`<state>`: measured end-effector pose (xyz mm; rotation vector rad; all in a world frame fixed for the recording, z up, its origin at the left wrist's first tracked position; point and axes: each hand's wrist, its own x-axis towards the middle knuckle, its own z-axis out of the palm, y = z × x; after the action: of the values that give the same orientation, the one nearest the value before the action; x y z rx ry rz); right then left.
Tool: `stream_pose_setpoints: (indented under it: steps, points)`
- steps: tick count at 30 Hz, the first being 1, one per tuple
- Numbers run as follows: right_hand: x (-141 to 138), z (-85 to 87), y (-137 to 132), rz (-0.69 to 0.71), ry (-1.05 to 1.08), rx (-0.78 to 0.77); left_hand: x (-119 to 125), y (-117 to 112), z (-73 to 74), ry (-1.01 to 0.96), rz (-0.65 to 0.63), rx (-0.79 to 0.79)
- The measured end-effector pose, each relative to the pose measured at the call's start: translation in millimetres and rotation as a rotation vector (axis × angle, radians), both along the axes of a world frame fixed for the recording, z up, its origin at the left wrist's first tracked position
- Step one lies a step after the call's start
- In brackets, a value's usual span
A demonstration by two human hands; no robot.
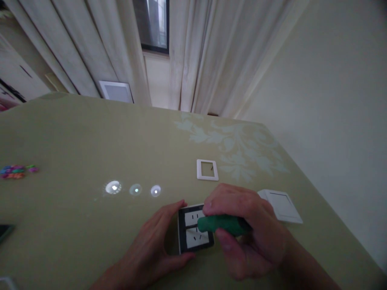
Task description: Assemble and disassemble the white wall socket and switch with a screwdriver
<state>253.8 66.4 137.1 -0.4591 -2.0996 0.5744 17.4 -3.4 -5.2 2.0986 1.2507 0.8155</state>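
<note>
A wall socket (198, 237) with a white face and a dark frame lies in front of me on the table. My left hand (151, 237) grips it at the left, its index finger at the top edge and its thumb at the bottom. Over the socket's right side, my right hand (248, 225) is closed around the green handle of a screwdriver (222, 224). The handle's rounded end points left across the socket face; no shaft is visible. Beyond the hands lies a white square frame (207, 179) with a small dark piece, perhaps a screw, inside its opening.
A white switch panel (281, 205) lies right of my right hand. Small colourful pieces (16, 171) sit at the far left, with a dark flat object (5, 231) nearer me. The table (90, 141) meets curtains behind and a wall (338, 121) at right.
</note>
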Motion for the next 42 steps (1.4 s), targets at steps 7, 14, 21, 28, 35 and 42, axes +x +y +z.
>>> stream_pose_setpoints:
  steps: [7,14,21,28,35,42]
  points:
    - [0.1,-1.9,2.9,-0.036,0.001,-0.01,-0.9,1.4,-1.3,-0.015,0.026,-0.002]
    - [0.7,-2.6,3.4,-0.013,-0.019,0.017,-0.8,2.3,0.2,-0.045,0.013,-0.04]
    - [-2.2,-3.6,5.8,-0.025,-0.046,0.024,-0.9,1.9,-2.6,-0.059,0.009,-0.067]
    - [-1.4,-3.7,5.8,-0.02,-0.035,0.005,-1.4,1.5,-6.5,-0.057,0.007,-0.075]
    - [0.0,1.6,6.2,-0.008,-0.114,0.046,-0.9,2.9,-1.3,-0.055,0.013,-0.11]
    - [0.1,13.3,-3.3,-0.248,-0.41,0.3,-1.0,3.6,2.2,-0.045,0.022,-0.045]
